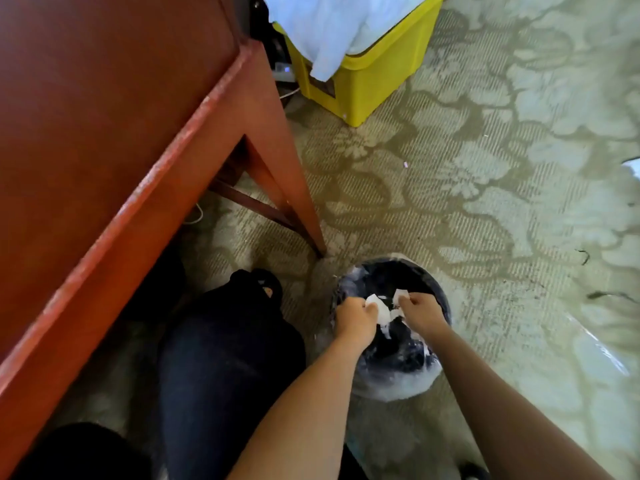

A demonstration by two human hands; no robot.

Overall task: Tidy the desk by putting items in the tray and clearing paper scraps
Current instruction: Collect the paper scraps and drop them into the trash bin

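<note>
Pinched in both hands are torn white paper scraps [375, 306]: the left hand [356, 317] curls round one piece and the right hand [420, 311] nips another, both over the mouth of the round black waste bin with a clear plastic liner [398, 389]. Dropping them well probably means dipping below the rim and letting go over the centre (light paper drifts). The bin stands just beside the leg of the red-brown wooden desk [287, 188], with a dark-trousered knee [228, 341] close on the left. The patterned green carpet [485, 168] lies open ahead and right, and the yellow plastic crate [374, 81] is well apart.
</note>
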